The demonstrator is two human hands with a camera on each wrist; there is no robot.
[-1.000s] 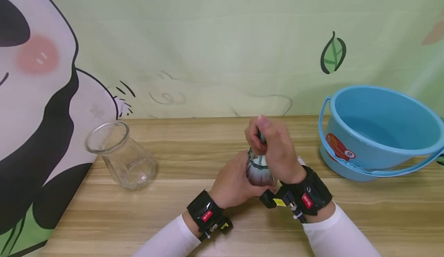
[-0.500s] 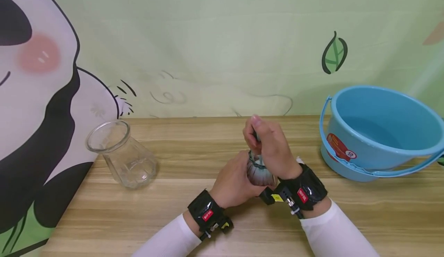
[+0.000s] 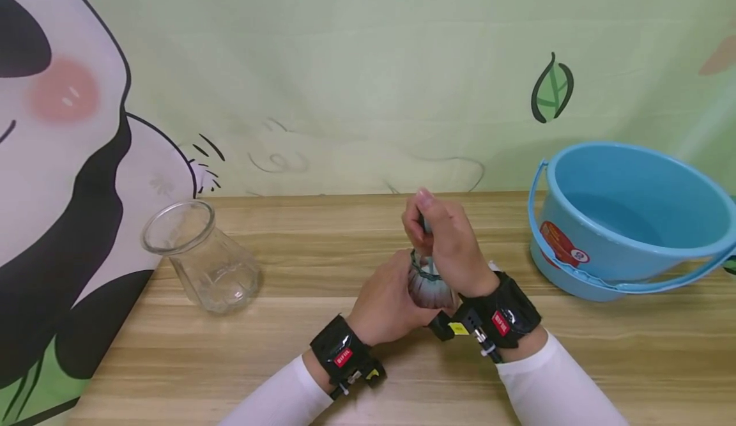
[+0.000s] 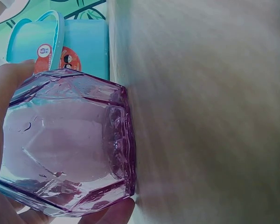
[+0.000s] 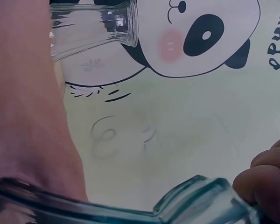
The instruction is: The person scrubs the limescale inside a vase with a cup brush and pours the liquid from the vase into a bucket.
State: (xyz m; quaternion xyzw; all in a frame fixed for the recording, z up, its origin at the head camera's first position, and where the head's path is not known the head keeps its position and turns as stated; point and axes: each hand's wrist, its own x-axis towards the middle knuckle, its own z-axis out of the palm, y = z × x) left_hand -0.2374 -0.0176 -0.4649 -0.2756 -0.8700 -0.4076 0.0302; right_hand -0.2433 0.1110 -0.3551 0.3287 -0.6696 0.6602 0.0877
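Note:
My left hand (image 3: 386, 301) grips a faceted glass vase (image 3: 430, 290), purple at the base and blue-green toward its wavy rim. In the left wrist view the fingers and thumb wrap the purple-tinted vase (image 4: 60, 140). My right hand (image 3: 454, 247) is curled in a fist above the mouth, around a thin light-blue handle (image 3: 430, 265) that runs down into the vase; its lower end is hidden. The right wrist view shows the vase's blue-green flared neck (image 5: 196, 205) beside the right hand's curled fingers (image 5: 266, 186).
To the left on the wooden table (image 3: 299, 362) stands a clear glass jar (image 3: 215, 273). A light-blue bucket (image 3: 609, 221) with its handle lowered is at the right. A printed panda cloth (image 3: 345, 81) hangs behind the table.
My right fist has shifted slightly left over the vase mouth since the first frame, then stays almost still. The left hand and the vase hold their place.

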